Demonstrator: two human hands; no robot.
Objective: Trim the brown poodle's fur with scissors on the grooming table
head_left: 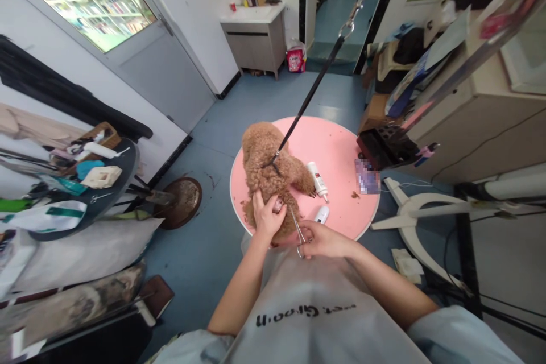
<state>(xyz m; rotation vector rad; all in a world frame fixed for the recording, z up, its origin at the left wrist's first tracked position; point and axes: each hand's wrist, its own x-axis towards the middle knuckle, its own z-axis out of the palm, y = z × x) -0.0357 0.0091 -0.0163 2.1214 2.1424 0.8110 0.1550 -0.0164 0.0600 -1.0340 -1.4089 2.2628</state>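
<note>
A curly brown dog is on the round pink table, with a black strap running up from it to a metal clip. My left hand is closed on the dog's ear, where a patch of pink skin shows by the thumb. In my right hand are slim steel ring-handled scissors, their tip pointing at the fur beside that ear. Whether the tip touches the fur, I cannot tell. A white nozzle bottle lies by a dog's paw, and a smaller white object lies nearer my right hand.
A black tool caddy sits at the table's right edge, above a blurred purple item. Metal bars rise at the right. A dark side table holds supplies at the left. White stand legs spread across the floor.
</note>
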